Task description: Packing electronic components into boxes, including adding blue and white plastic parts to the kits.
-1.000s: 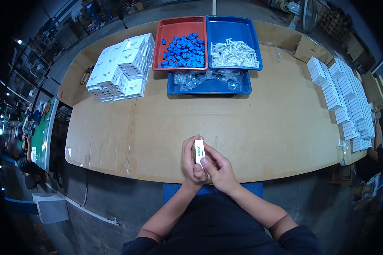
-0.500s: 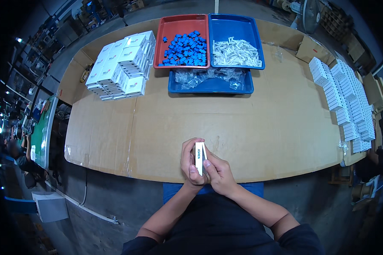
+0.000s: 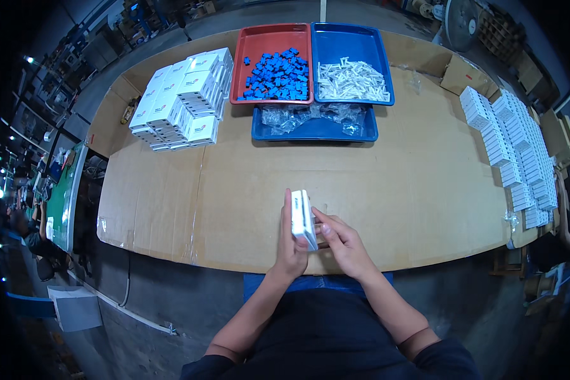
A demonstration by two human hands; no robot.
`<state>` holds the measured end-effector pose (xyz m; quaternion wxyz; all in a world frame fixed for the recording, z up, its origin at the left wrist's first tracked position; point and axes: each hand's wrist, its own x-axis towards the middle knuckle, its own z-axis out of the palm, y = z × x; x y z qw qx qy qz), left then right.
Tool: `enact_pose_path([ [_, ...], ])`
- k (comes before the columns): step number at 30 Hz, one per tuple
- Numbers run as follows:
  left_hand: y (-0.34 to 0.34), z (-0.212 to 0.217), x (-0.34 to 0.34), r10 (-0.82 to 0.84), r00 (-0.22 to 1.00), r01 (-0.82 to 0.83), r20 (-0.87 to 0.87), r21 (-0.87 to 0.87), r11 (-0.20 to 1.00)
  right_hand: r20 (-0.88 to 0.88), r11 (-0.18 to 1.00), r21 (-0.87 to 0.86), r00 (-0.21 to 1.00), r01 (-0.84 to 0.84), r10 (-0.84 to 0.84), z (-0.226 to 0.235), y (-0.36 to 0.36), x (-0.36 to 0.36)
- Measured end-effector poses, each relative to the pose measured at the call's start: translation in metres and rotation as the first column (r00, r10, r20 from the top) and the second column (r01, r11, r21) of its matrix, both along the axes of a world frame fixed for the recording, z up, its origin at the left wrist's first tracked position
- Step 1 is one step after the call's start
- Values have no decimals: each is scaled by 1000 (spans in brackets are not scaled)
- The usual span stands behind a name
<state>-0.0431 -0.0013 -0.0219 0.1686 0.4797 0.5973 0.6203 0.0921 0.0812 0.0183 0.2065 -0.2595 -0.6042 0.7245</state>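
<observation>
A small white box (image 3: 303, 218), oblong with a dark mark on its narrow side, stands on end over the near edge of the counter (image 3: 247, 190), gripped by the left hand (image 3: 291, 247) and right hand (image 3: 342, 244). The counter is cardboard-covered, in what seems a dim workshop. Beyond: stacked white boxes (image 3: 183, 98), a red tray (image 3: 273, 63), blue trays (image 3: 351, 63)

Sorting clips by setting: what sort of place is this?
Likely a factory packing bench: a cardboard-covered table with trays of small blue parts and white parts, stacked white boxes, and both hands holding one small white box.
</observation>
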Motion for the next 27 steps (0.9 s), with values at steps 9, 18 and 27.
enact_pose_path([
  [9,-3,23,18,-110,485,283,868,-37,958,-20,478,878,997,-15,68,-3,22,3],
  [18,-8,29,27,-67,303,381,951,-57,923,-233,390,900,971,194,53,-13,28,1],
  [27,-8,16,31,-117,353,388,928,-31,921,-353,437,850,934,294,58,-26,26,2],
])
